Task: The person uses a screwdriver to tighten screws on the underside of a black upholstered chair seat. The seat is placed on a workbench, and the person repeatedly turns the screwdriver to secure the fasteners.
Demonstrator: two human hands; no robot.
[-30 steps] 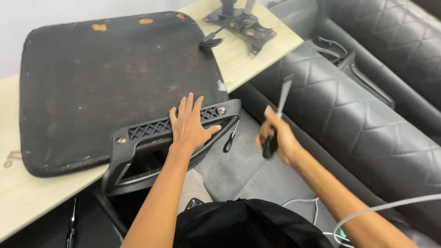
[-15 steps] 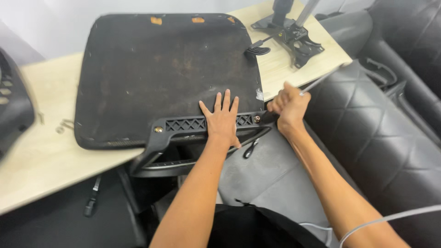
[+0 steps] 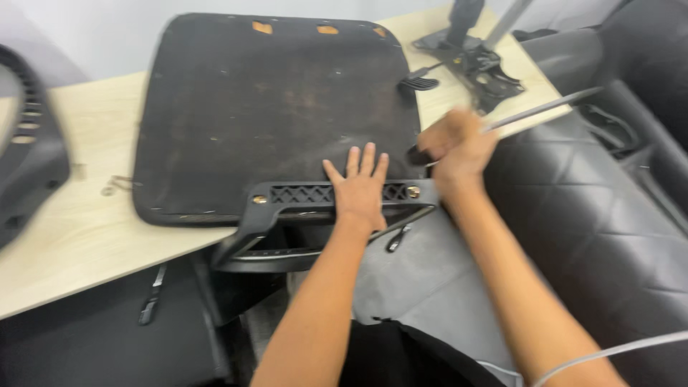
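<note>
Right hand (image 3: 457,147) is motion-blurred, so its grip on the dark-handled tool (image 3: 502,122) can't be read finger by finger, and the handle is mostly hidden inside the fist; the long metal shaft toward 2 o'clock is smeared too. Left hand (image 3: 360,188) covers the middle of the black plastic bracket (image 3: 287,197), and the bracket's lower part drops out of sight below the table edge. At 9 o'clock a curved black chair part (image 3: 29,158) is cut by the frame edge and blurred; small hardware (image 3: 115,186) near it is too small to identify.
</note>
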